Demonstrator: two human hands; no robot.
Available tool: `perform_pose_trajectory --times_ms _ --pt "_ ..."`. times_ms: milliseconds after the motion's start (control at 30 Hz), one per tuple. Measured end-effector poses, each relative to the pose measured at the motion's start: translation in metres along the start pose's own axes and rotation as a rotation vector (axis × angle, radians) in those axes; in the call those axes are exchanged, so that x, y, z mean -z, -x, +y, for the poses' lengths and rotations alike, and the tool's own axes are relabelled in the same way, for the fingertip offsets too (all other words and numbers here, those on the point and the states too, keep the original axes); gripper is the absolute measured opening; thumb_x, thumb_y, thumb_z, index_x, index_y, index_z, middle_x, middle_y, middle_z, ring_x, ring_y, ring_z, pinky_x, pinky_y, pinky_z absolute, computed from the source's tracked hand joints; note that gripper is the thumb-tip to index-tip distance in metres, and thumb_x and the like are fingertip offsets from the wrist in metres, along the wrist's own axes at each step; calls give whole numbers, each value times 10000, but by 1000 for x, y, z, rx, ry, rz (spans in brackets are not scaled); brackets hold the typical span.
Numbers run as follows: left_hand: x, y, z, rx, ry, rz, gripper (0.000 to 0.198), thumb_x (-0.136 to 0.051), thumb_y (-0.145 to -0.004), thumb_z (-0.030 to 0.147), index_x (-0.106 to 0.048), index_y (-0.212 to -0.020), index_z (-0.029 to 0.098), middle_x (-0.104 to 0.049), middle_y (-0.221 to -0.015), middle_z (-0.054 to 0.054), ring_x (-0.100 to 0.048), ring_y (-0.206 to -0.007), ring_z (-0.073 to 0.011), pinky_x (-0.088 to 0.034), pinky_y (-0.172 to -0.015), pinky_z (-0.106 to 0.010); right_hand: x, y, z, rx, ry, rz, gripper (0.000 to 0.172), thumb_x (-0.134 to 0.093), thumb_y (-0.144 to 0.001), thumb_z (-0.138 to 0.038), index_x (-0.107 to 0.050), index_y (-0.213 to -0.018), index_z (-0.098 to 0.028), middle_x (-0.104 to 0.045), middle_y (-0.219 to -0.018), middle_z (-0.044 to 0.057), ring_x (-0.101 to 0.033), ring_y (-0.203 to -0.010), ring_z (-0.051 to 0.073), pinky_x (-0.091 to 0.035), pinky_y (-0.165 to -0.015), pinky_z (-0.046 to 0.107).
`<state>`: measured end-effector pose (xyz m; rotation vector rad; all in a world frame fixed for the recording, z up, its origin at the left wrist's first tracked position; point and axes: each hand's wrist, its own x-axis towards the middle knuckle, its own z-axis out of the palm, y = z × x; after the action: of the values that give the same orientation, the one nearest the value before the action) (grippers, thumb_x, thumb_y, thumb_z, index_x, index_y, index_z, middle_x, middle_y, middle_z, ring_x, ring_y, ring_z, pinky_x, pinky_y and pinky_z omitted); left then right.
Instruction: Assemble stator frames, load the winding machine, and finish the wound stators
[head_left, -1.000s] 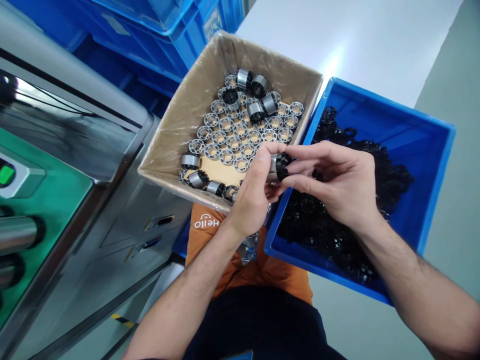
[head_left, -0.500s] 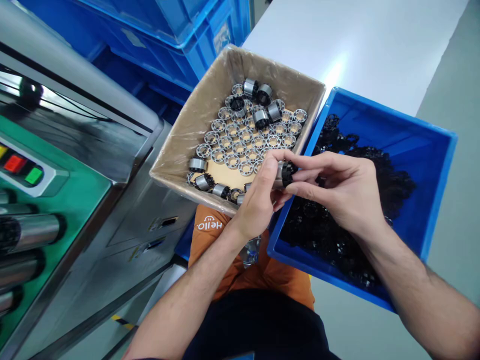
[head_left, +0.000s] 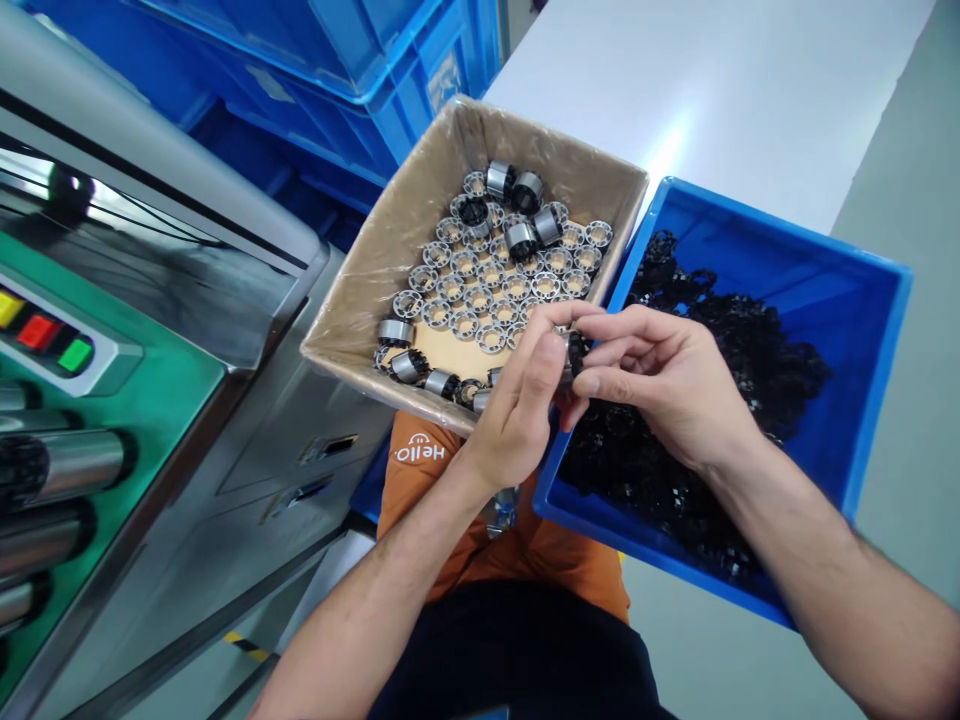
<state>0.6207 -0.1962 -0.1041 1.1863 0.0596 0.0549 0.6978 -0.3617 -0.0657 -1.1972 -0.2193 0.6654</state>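
My left hand (head_left: 517, 410) is closed around a small metal stator core with a black plastic end piece (head_left: 576, 352); my thumb and fingers cover most of the metal. From the other side, the thumb and fingertips of my right hand (head_left: 671, 385) pinch at the black toothed end. Both hands are above the line where a plastic-lined cardboard box (head_left: 375, 245) meets a blue bin (head_left: 874, 400). Inside the box, bare metal cores (head_left: 478, 297) stand in rows, and several cores with black end pieces (head_left: 519, 238) lie among them. Black plastic pieces (head_left: 750, 370) are heaped in the bin.
A machine with a green panel (head_left: 165, 350), coloured buttons (head_left: 39, 330) and metal cylinders (head_left: 82, 468) stands at the left. Stacked blue crates (head_left: 330, 120) rise behind the box. A white tabletop (head_left: 720, 80) extends at the back right.
My left hand has turned slightly, so its thumb and fingers hide more of the metal core. My right fingers have shifted a little at the black end. The view has moved slightly.
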Motion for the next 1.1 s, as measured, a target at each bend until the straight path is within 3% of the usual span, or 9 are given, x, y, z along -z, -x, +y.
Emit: perform_pose_trajectory --times_ms 133,267,367,500,633,733,800,933,1100 --pt "-1 -10 2 -89 59 149 634 -848 -1093 804 -570 -993 243 -857 -940 -13 -745 -571 -121 -497 -469 -203 3 -1 -10 303 -26 109 118 -1040 -1027 -398 -992 -1123 -348 -880 -905 -39 -670 -645 90 -619 -601 211" --pt "-1 -8 7 24 -18 -92 482 -1003 -1046 579 -656 -1099 249 -806 -778 51 -630 -446 -93 -430 -422 -188 4 -1 -11 384 -59 -1 104 -961 -1057 -453 -940 -1139 -393 -833 -899 -40 -557 -570 112 -540 -489 238" --pt "2 -3 6 -48 -90 -180 368 -992 -1067 491 -742 -1043 222 -786 -816 32 -628 -525 -82 -478 -492 -206 6 0 -7 428 19 -71 121 -945 -1070 -422 -906 -1182 -398 -884 -1067 -28 -658 -665 134 -629 -554 271" --pt "5 1 -4 -203 -62 -48 303 -854 -1183 480 -729 -1047 239 -730 -816 40 -608 -610 -86 -489 -581 -217 11 4 -12 436 271 -73 428 -1108 -930 -311 -939 -1317 -382 -902 -1400 15 -850 -1173 227 -784 -922 363" --pt "4 -4 -5 -154 15 32 410 -858 -1142 651 -700 -1164 273 -639 -814 47 -509 -581 -97 -436 -541 -237 9 6 -16 377 397 65 293 -1090 -955 -230 -970 -1200 -337 -866 -986 -19 -776 -770 149 -708 -673 288" --pt "2 -8 2 5 182 101 527 -823 -1121 709 -675 -1429 307 -697 -946 7 -625 -687 -151 -541 -607 -279 5 5 -12 373 366 123 200 -1063 -970 -217 -946 -1108 -303 -849 -905 -31 -738 -668 124 -683 -616 264" --pt "1 -10 4 87 197 90 528 -833 -1123 682 -687 -1457 300 -707 -1013 -15 -672 -764 -165 -559 -648 -283 3 4 -7 377 387 137 163 -1034 -993 -228 -925 -1099 -288 -852 -898 -28 -731 -656 121 -687 -618 260" --pt "-1 -7 -1 107 95 58 554 -745 -1154 803 -713 -1237 257 -644 -954 -4 -582 -682 -133 -473 -573 -258 2 4 3 460 517 156 90 -931 -1086 -270 -929 -1174 -291 -892 -1100 28 -805 -838 165 -712 -705 302" --pt "-1 -3 -2 115 98 48 563 -643 -1183 832 -691 -1309 286 -584 -918 9 -544 -671 -149 -471 -547 -260 3 4 10 523 608 176 186 -894 -1126 -239 -967 -1254 -351 -898 -1176 29 -821 -1008 203 -705 -863 367"
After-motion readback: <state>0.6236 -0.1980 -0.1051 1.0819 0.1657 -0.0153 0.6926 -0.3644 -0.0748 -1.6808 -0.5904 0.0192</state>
